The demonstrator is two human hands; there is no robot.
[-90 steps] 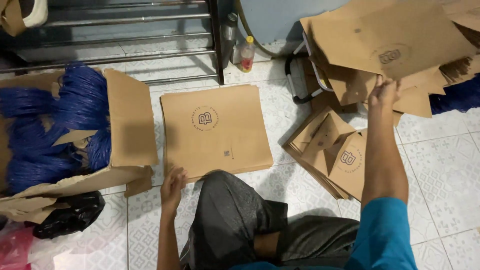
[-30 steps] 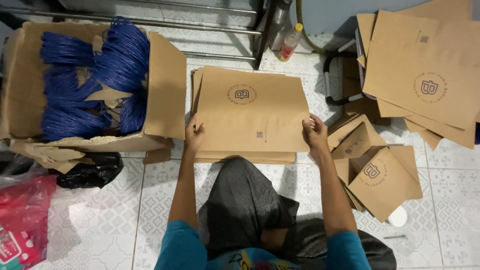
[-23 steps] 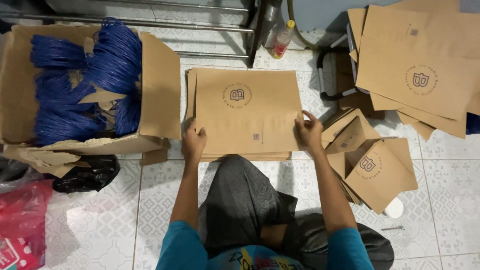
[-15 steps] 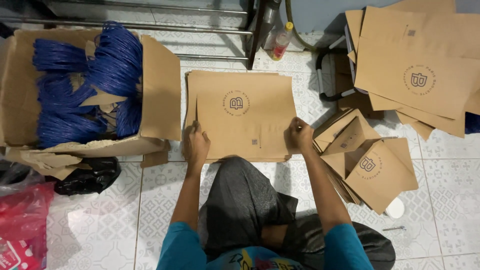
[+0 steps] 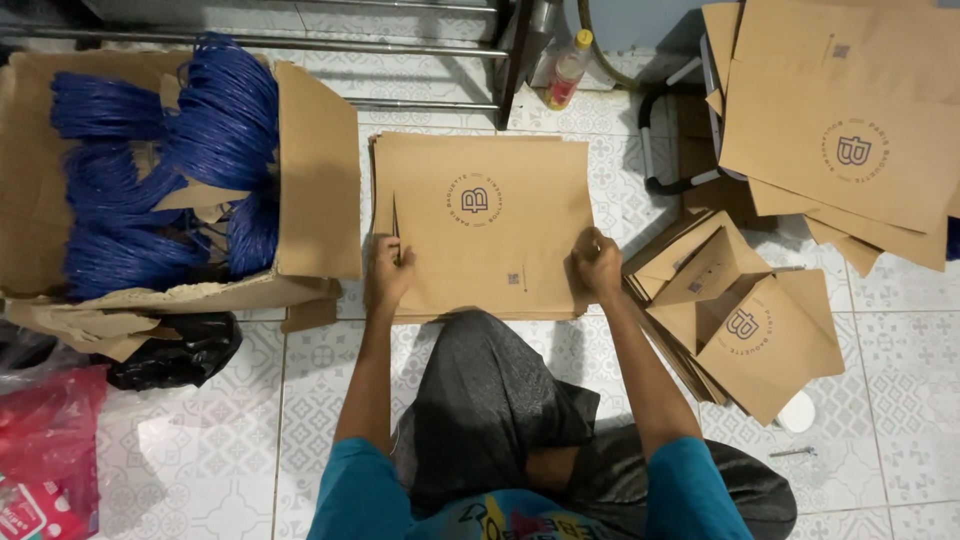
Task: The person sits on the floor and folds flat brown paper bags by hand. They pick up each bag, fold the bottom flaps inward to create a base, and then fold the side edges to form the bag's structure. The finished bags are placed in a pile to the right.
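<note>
A flat brown paper bag [image 5: 490, 215] with a round printed mark lies on the tiled floor in front of my knees, on top of another sheet. My left hand [image 5: 388, 270] pinches its left edge, where the side fold lifts slightly. At the bag's right edge my right hand [image 5: 598, 262] grips the paper with curled fingers. Both hands sit near the bag's lower corners.
An open cardboard box [image 5: 315, 185] full of blue cord bundles [image 5: 170, 170] stands at the left. A stack of flat brown bags [image 5: 850, 120] rests at the upper right, opened bags [image 5: 745, 320] at the right. A bottle [image 5: 568, 68] stands near a metal rack [image 5: 300, 45]. Black and red plastic bags [image 5: 60, 440] lie lower left.
Three seconds ago my right hand reached to the stack at the right. Since then both hands have come to the bag's side edges and slid toward its lower corners.
</note>
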